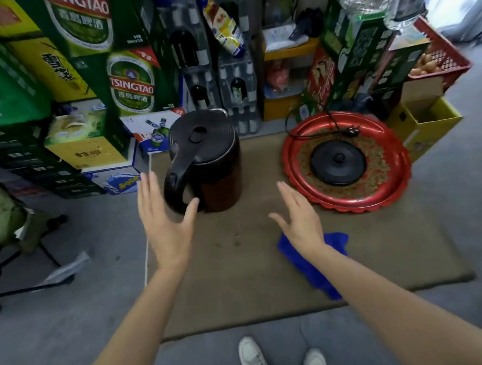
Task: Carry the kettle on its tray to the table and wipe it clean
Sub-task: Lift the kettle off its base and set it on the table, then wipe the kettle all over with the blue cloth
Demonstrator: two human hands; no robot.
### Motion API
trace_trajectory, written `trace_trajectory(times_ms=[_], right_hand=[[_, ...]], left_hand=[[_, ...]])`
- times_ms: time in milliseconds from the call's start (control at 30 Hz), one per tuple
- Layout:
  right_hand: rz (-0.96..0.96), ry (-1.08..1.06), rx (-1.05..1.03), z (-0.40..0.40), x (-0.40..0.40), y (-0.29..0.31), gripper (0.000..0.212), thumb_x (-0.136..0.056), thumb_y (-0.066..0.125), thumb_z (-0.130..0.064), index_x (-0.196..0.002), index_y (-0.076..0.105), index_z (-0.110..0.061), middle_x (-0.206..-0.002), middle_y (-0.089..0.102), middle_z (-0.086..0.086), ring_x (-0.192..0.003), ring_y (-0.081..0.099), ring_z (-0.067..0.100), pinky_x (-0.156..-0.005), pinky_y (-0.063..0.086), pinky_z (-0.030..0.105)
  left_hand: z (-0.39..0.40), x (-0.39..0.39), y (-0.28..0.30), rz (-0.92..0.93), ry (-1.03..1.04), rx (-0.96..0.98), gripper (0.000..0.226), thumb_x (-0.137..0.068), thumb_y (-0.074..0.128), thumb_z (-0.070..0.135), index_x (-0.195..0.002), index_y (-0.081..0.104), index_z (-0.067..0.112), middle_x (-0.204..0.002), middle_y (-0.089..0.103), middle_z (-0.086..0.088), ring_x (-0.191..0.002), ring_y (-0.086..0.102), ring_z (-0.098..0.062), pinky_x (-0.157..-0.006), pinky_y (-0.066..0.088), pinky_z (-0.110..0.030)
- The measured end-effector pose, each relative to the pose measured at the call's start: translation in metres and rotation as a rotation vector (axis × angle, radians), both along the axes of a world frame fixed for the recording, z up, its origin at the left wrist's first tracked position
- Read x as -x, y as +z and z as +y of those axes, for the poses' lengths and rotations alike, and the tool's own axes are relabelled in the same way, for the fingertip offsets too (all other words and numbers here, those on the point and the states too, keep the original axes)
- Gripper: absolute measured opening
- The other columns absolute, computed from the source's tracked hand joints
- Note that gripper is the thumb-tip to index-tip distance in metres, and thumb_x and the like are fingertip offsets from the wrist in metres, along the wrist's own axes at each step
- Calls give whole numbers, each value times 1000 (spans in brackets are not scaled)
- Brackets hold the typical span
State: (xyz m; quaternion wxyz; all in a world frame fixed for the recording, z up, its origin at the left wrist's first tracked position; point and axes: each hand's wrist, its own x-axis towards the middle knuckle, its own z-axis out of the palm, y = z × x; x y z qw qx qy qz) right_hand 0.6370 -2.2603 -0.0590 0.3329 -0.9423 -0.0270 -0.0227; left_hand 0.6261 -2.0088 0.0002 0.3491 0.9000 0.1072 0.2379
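1. Standing upright on the brown-topped counter (240,289) is the dark electric kettle (207,161), lid shut, its black handle turned toward the person.
2. Right of the kettle and apart from it lies the red scalloped tray (298,162), carrying the kettle's round black power base (338,161); the base's black cord and plug (351,132) curl across the tray's far side.
3. The left hand (163,229) hovers just in front of the kettle's handle, its grip wide open, fingers spread, holding nothing; the thumb overlaps the handle's lower end in the view, and contact cannot be told.
4. The right hand (301,221) hangs nearer than the kettle and to its right, equally open and empty.
5. A blue cloth (310,265) lies crumpled on the counter nearer than the kettle, partly under the right forearm.
6. Behind the kettle, green beer cartons (132,79) reading "TSINGTAO" are stacked close, beside shrink-wrapped packs of bottles (237,89).
7. Far right of the kettle, a red plastic crate (446,54) sits above an open yellow box (425,126).
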Motion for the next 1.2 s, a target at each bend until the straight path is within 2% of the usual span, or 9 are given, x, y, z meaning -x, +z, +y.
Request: trace_trajectory(times_ms=[100, 200, 333, 500, 633, 733, 900, 1067, 1200], right_hand=[[47, -49, 141, -62, 52, -41, 64, -92, 60, -43, -145, 47, -10, -150, 46, 9, -142, 39, 32, -108, 42, 52], [355, -125, 194, -88, 74, -61, 84, -88, 30, -71, -153, 33, -17, -160, 27, 17, -149, 19, 37, -119, 26, 48], [423, -179, 161, -86, 71, -56, 80, -90, 63, -46, -154, 27, -16, -151, 41, 12, -137, 33, 33, -115, 29, 42], [491, -332, -261, -87, 79, -45, 30, -79, 78, -17, -107, 68, -12, -103, 72, 8, -102, 64, 29, -86, 52, 38], [633, -493, -1153, -96, 81, -13, 30, -78, 75, 0, -107, 68, 1, -101, 75, 19, -98, 70, 38, -73, 60, 34], [759, -373, -1494, -88, 81, 17, 44, -81, 66, -3, -124, 60, 0, -118, 69, 25, -103, 69, 37, -81, 59, 43], [860, -204, -1661, -49, 82, 49, 40, -94, 55, -14, -133, 56, -9, -128, 64, 21, -108, 66, 35, -84, 58, 44], [794, -335, -1759, -4, 72, 66, 33, -98, 53, -18, -131, 57, -16, -129, 66, 16, -112, 66, 31, -87, 56, 43], [583, -492, -1780, 42, 56, 68, 30, -98, 55, -16, -127, 59, -19, -125, 68, 12, -117, 63, 32, -92, 52, 47]], left_hand=[[-44, 34, -27, -175, -104, -105, 65, -91, 70, 22, -146, 43, 2, -156, 37, -18, -146, 33, -33, -121, 26, -45], [-103, 55, -67, -51, -353, -144, 56, -92, 64, 23, -143, 50, 3, -151, 45, -17, -141, 40, -31, -118, 31, -41], [-178, 58, -98, 673, -313, 126, 72, -93, 63, 33, -155, 30, 15, -158, 36, -8, -144, 33, -25, -118, 24, -35], [-209, 45, -102, 901, -175, 350, 61, -83, 75, 23, -139, 52, 18, -135, 61, -8, -127, 54, -24, -106, 41, -30], [-189, 44, -81, 772, -239, 572, 27, -81, 79, 21, -106, 72, 27, -101, 75, 0, -95, 70, -20, -78, 59, -32], [-168, 42, -44, 649, -305, 666, 11, -84, 79, 21, -94, 75, 21, -88, 76, 2, -82, 70, -15, -63, 57, -26], [-129, 40, 7, 512, -251, 480, 18, -82, 78, 37, -96, 75, 27, -97, 74, 9, -90, 68, -9, -87, 57, -37], [-67, 36, 46, -105, 76, 77, 40, -87, 75, 25, -126, 66, 22, -122, 60, 0, -111, 51, -13, -99, 41, -22], [-8, 0, 44, 49, 88, 95, 80, -89, 70, 40, -156, 27, 28, -163, 21, -11, -149, 21, -29, -118, 24, -39]])
